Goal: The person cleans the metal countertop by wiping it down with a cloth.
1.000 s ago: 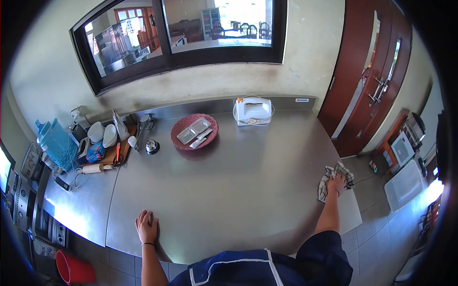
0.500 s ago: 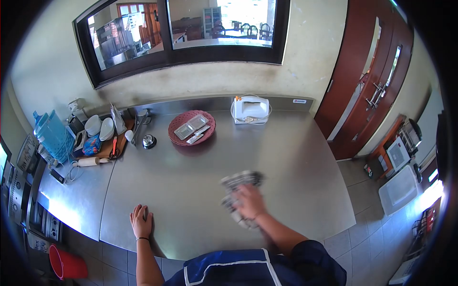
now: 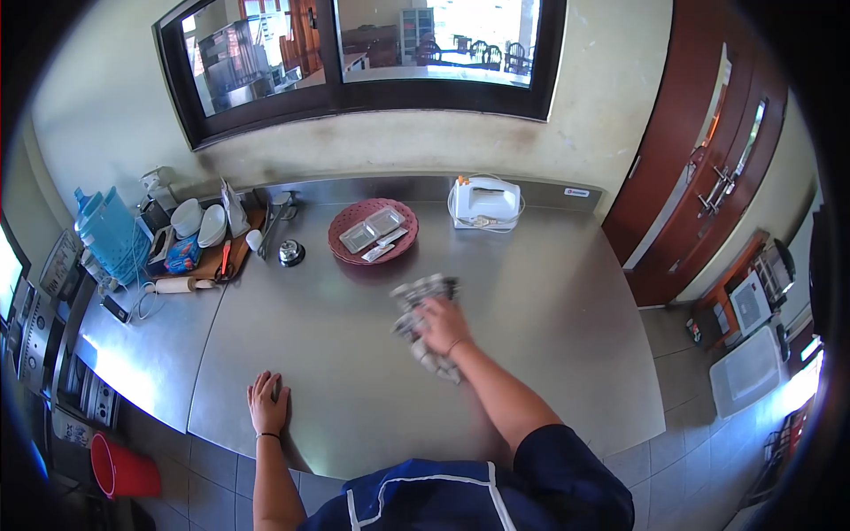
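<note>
A black-and-white checked cloth (image 3: 427,305) lies bunched and partly spread on the steel table (image 3: 345,398). My right hand (image 3: 443,327) presses down on it and grips it, hiding its middle. Near the front left of the table, my left hand (image 3: 267,404) rests palm down with its fingers stretched out, holding nothing. Beyond the cloth stands a pink woven basket (image 3: 336,226) with a clear plastic container (image 3: 372,230) and small packets in it.
A white hand mixer (image 3: 485,203) stands by the back ledge. At left are a call bell (image 3: 290,253), a rolling pin (image 3: 177,285), white bowls (image 3: 187,218), orange-handled scissors (image 3: 226,258) and a blue basket (image 3: 117,234). A red bucket (image 3: 133,467) is on the floor.
My right hand has slid the cloth away from me and a little left across the table. My left hand stays resting on the surface. The view has shifted slightly.
</note>
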`<state>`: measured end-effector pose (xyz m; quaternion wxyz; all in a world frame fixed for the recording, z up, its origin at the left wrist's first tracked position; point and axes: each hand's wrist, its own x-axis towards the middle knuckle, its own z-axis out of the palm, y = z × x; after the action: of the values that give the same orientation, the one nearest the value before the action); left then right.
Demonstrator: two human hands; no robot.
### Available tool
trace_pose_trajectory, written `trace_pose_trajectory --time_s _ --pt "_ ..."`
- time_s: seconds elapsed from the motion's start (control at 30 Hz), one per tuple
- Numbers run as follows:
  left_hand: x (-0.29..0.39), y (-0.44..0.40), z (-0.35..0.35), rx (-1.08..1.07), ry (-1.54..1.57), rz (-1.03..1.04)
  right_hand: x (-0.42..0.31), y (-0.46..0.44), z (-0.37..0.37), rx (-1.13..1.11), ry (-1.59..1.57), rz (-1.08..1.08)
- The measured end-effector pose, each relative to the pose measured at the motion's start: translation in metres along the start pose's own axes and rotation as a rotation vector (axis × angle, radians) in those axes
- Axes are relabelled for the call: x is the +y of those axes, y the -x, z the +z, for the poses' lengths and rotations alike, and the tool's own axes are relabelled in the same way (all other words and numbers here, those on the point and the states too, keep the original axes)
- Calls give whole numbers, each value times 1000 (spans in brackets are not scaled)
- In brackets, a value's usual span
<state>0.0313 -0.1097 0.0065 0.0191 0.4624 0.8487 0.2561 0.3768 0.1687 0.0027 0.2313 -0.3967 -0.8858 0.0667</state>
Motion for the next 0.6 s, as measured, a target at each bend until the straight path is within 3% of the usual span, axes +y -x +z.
trace_pose_trajectory --time_s 0.17,0.37,0.43,0.6 --pt "0 1 0 7 13 0 143 28 -39 195 242 393" --pt "4 0 -2 12 12 -6 290 197 -131 247 510 1002" --pt "4 0 -2 13 -8 -9 285 237 -165 253 554 1234" --pt "9 -1 -3 16 -38 2 258 232 -173 238 528 1379"
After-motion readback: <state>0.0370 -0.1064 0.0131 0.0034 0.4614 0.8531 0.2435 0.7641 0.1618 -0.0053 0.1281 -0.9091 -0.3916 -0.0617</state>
